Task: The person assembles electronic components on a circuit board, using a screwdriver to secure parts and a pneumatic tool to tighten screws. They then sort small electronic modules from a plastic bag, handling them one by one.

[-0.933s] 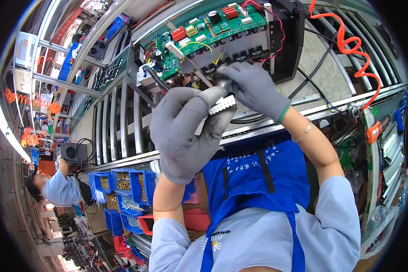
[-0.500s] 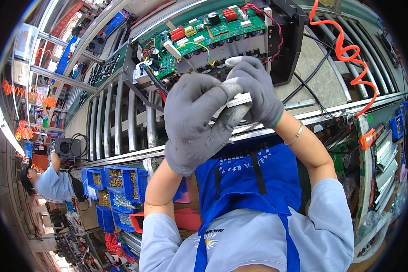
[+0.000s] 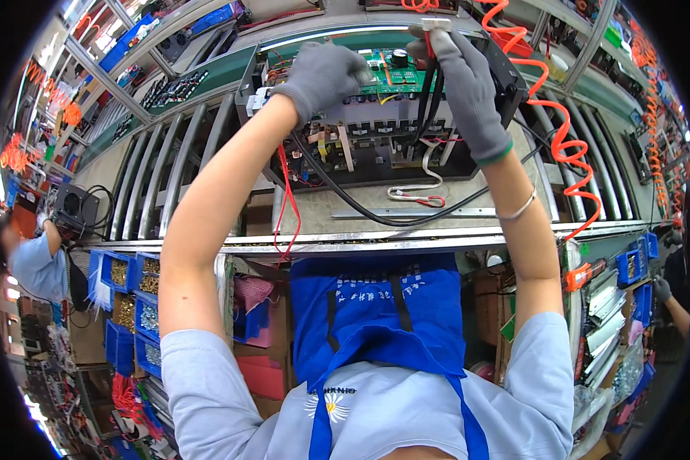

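Observation:
Both my hands wear grey knitted gloves. My right hand (image 3: 468,96) is raised at the right side of an open black electronics chassis (image 3: 452,165). Its fingers grip a white connector (image 3: 436,24) with black cables (image 3: 431,88) hanging from it down into the chassis. Over the left part of the green circuit board (image 3: 391,77), my left hand (image 3: 326,77) is closed, fingers curled. Whatever its fingertips hold is hidden. Below the board show the chassis's inner parts and a white cable (image 3: 414,189) with a red end, lying in front.
The chassis rests on a worktop between metal rollers (image 3: 180,180). A black cable (image 3: 360,216) loops along the front, beside red wires (image 3: 286,203). A coiled orange hose (image 3: 563,146) hangs right. Blue bins (image 3: 123,272) of fasteners stand left. A co-worker (image 3: 38,261) is far left.
My hands were together in front of the chassis with a white connector between them. They have parted and moved farther away, the right holding a white connector high. The view has shifted too.

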